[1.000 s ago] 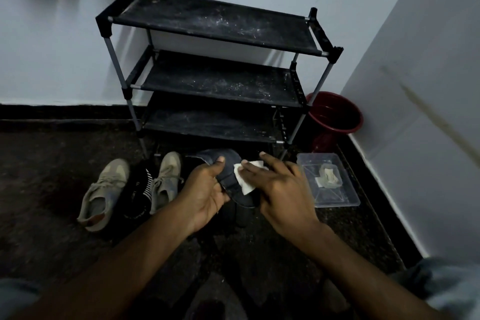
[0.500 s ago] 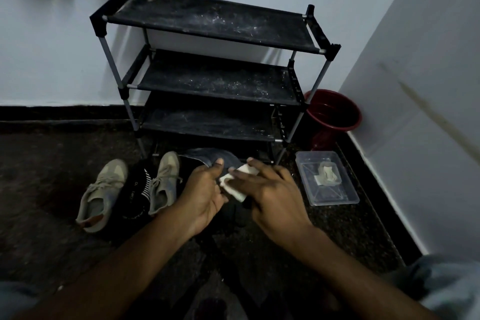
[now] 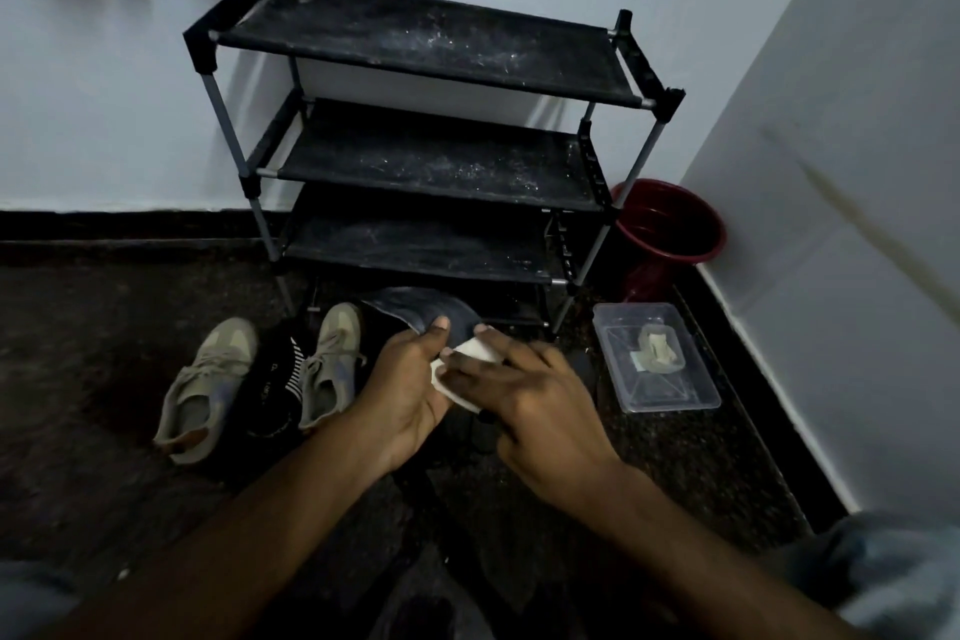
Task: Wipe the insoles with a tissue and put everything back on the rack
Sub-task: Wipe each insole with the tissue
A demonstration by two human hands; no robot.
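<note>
One insole (image 3: 441,314) is pinched in the left hand (image 3: 410,395), thumb clamped on top, its free end arching away beyond the grip. Just right of that pinch, the right hand (image 3: 540,400) presses the tissue (image 3: 480,351) down with flat fingers. Assessed risk: a hard stroke buckles the unsupported insole or tears the tissue.

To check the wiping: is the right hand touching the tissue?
Touching. The head view shows the right hand pressing flat on the tissue, against the insole the left hand grips.

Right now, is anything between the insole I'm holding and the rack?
Nothing visible. The insole, held by the left hand, sits directly before the rack; the shoes lie off to the left, the clear box to the right.
</note>
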